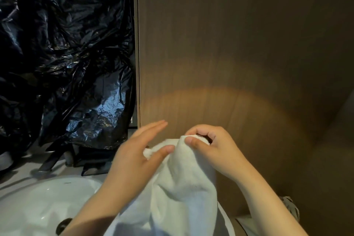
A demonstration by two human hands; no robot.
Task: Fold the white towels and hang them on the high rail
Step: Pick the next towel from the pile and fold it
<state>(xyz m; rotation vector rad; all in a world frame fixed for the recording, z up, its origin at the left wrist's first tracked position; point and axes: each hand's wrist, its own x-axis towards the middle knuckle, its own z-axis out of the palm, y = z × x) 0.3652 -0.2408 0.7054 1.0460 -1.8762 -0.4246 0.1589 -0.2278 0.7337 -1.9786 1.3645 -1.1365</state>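
Observation:
A white towel point(182, 184) hangs in front of me, bunched at its top and draping down out of the frame's lower edge. My right hand point(216, 149) pinches the towel's top edge between thumb and curled fingers. My left hand point(138, 157) is beside it on the left, fingers straight and spread, thumb touching the towel's upper left fold. No rail is in view.
A brown wood-grain wall panel point(239, 53) fills the right and centre behind the hands. Crumpled black plastic sheeting point(67, 53) covers the left. A white basin point(38, 203) with a dark drain point(64, 225) lies at the lower left.

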